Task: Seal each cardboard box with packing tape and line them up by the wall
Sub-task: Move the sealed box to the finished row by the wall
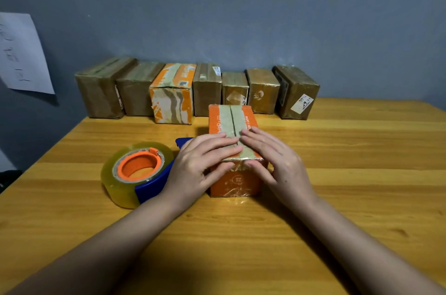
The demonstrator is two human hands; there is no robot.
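From the head view, a small orange cardboard box [233, 150] sits on the wooden table [337, 174], near the middle and well short of the wall. A strip of pale tape runs along its top from the far edge to the near edge and folds down over the near face, where the film looks glossy and wrinkled.

The left hand [200, 164] lies flat on the near left part of the box top, fingers straight and close together, pressing down on the tape, with the thumb reaching onto the near face of the box. The right hand [272, 162] mirrors it on the near right part, fingers straight and pressed to the top, thumb tucked against the upper near edge. The fingertips of both hands almost meet at the seam in the middle of the lid. Neither hand curls round anything.

Just left of the box, touching or nearly touching the left hand, lies a tape dispenser [142, 174]: a thick clear roll on an orange hub in a blue frame, on its side.

At the far edge of the table, a row of seven boxes [198, 92] stands side by side against the grey-blue wall [241, 17], most brown and shiny with tape, the third from the left orange and white. Whether each is fully sealed is hard to tell at this distance.

A sheet of paper [21, 53] with handwriting hangs on the wall at far left.
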